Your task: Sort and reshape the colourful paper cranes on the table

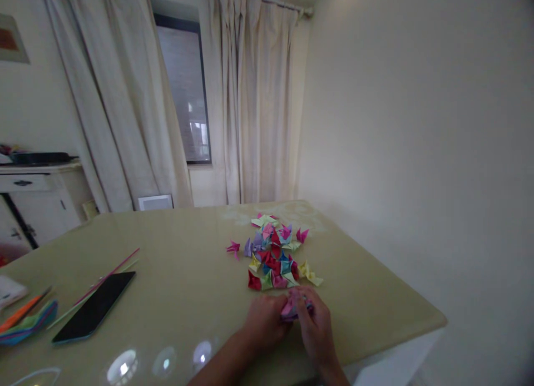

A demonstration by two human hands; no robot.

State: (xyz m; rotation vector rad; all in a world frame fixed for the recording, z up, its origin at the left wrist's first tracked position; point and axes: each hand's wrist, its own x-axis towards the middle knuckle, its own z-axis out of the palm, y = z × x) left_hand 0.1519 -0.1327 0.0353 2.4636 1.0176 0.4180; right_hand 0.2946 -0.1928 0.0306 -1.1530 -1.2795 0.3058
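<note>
Near the front of the table, my left hand (267, 319) and my right hand (314, 319) meet around a small pink and purple folded paper piece (291, 309). The fingers of both hands are closed on it, and they hide part of its shape. Just beyond them lies a pile of folded paper pieces (275, 255) in red, green, blue, yellow, purple and pink. A magenta folded paper piece (233, 248) sits apart at the pile's left, and a yellow one (308, 273) rests at its right edge.
A black phone (95, 307) lies on the pale table (179, 252), beside thin pink and green sticks (112, 272). Further left are coloured papers (31, 325) and an orange tool (23, 311). A wall (417, 152) runs along the right; curtains (258, 97) hang behind.
</note>
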